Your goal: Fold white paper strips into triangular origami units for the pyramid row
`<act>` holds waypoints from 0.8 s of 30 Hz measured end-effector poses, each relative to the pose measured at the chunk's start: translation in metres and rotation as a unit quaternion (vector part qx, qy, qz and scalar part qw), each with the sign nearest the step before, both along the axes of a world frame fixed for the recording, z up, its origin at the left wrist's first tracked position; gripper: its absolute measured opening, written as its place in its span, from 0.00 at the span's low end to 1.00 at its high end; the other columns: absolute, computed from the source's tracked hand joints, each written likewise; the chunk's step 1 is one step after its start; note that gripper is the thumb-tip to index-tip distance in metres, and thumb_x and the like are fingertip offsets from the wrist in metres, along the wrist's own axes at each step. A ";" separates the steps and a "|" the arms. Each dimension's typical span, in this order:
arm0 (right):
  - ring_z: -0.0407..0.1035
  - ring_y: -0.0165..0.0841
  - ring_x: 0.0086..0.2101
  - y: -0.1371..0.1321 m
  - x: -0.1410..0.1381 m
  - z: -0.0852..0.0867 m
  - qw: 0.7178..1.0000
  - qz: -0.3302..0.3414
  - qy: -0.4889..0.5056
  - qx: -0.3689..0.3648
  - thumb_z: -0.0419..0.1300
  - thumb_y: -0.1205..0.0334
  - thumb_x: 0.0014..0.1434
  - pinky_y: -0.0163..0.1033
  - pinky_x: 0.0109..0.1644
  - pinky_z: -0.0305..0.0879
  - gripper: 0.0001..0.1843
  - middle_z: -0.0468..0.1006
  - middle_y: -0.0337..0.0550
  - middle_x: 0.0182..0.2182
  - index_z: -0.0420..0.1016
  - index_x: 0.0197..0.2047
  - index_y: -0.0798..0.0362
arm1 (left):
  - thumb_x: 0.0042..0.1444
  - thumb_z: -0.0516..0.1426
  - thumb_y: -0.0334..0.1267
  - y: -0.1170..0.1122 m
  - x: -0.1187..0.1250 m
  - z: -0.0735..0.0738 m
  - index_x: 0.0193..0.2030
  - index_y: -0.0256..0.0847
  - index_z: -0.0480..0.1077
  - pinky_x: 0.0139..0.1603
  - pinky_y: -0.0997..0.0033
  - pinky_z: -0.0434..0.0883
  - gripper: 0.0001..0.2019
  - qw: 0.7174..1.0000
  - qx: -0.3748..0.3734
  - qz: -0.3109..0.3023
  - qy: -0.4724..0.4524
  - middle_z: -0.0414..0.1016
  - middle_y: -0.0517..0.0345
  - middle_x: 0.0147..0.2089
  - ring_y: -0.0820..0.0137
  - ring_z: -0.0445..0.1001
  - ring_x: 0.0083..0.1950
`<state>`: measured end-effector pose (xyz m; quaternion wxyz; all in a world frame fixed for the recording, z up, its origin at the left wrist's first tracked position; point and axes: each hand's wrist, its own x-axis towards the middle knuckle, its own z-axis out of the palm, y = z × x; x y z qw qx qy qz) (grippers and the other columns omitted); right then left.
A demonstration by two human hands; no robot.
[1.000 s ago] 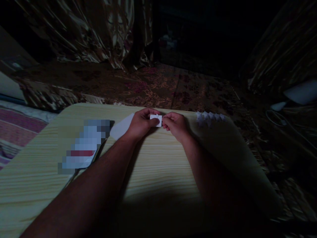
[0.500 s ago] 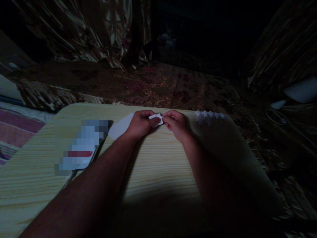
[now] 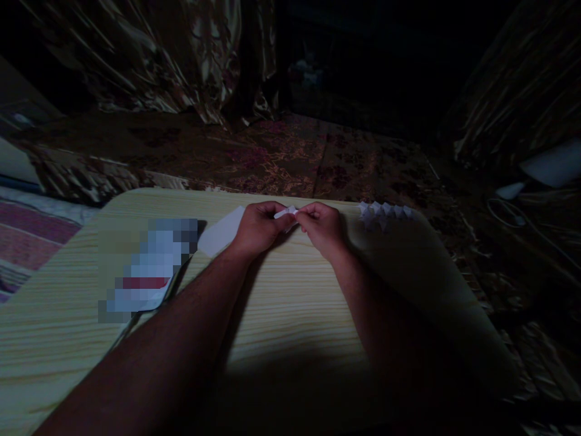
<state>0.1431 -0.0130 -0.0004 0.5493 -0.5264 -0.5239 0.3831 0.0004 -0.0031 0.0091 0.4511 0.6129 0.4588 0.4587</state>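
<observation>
Between my two hands, near the far edge of the table, is a small folded piece of white paper (image 3: 285, 212). My left hand (image 3: 259, 229) pinches its left side between thumb and fingers. The fingertips of my right hand (image 3: 322, 225) close on its right end. Partly behind my left hand lies a flat white sheet of paper (image 3: 220, 233). Several small white folded paper stars (image 3: 385, 210) sit in a cluster to the right of my right hand.
The light wooden table (image 3: 290, 303) has rounded far corners. A blurred-out flat object (image 3: 147, 266) lies on its left side. Beyond the table is a ledge with patterned brown cloth (image 3: 272, 151). A white cable (image 3: 503, 212) lies at the far right, in dim light.
The folded paper has tilted between my fingers, so less of its flat face shows. My right fingertips have shifted slightly left, closer to my left thumb. The stars and sheet stay put.
</observation>
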 end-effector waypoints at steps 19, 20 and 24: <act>0.60 0.25 0.21 -0.002 -0.002 0.000 1.000 0.010 0.008 0.019 0.59 0.61 0.47 0.31 0.25 0.56 0.05 0.67 0.32 0.18 0.70 0.26 0.53 | 0.44 0.63 0.46 -0.002 0.001 0.002 0.25 0.35 0.72 0.19 0.77 0.55 0.14 1.000 -0.013 0.004 0.008 0.69 0.60 0.21 0.78 0.60 0.19; 0.60 0.25 0.21 -0.002 -0.002 0.000 1.000 0.012 0.007 0.019 0.59 0.61 0.47 0.31 0.25 0.56 0.05 0.67 0.32 0.18 0.69 0.26 0.53 | 0.44 0.63 0.45 -0.002 0.001 0.001 0.25 0.35 0.72 0.19 0.77 0.55 0.13 1.000 -0.011 0.004 0.006 0.69 0.60 0.21 0.78 0.60 0.19; 0.60 0.25 0.21 -0.003 -0.002 0.000 0.999 0.016 0.008 0.029 0.59 0.61 0.47 0.31 0.24 0.56 0.04 0.67 0.32 0.18 0.69 0.25 0.53 | 0.44 0.62 0.44 -0.002 0.000 0.000 0.24 0.36 0.71 0.20 0.77 0.55 0.12 1.000 -0.009 0.003 -0.005 0.69 0.60 0.20 0.78 0.60 0.19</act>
